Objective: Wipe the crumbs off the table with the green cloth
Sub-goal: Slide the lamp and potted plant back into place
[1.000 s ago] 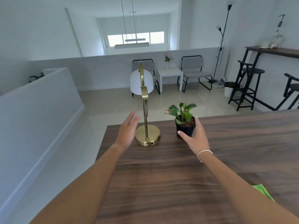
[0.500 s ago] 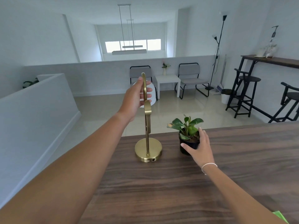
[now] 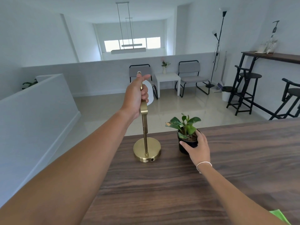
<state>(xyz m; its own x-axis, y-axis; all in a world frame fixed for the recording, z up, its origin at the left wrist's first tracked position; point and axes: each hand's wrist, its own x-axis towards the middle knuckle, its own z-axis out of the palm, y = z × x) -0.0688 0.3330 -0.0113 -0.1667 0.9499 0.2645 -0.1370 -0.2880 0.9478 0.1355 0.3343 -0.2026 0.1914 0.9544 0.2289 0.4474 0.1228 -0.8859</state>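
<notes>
Green cloth (image 3: pixel 280 217) mostly hidden, orientation unclear; left hand (image 3: pixel 136 96) grips lamp (image 3: pixel 145 125), right hand (image 3: pixel 199 148) grips pot (image 3: pixel 186 144).

1. One head view only, wide-angle, looking forward and down from above the near edge of the surface (image 3: pixel 178 184).
2. Both forearms enter from the bottom corners, close to the lens.
3. The surface fills the lower right of the frame; the room's floor and walls fill the upper half.

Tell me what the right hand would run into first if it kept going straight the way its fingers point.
The right hand already wraps the black plant pot, so the pot comes first. Beyond it lies only the far table edge, as far as depth shows.
</notes>
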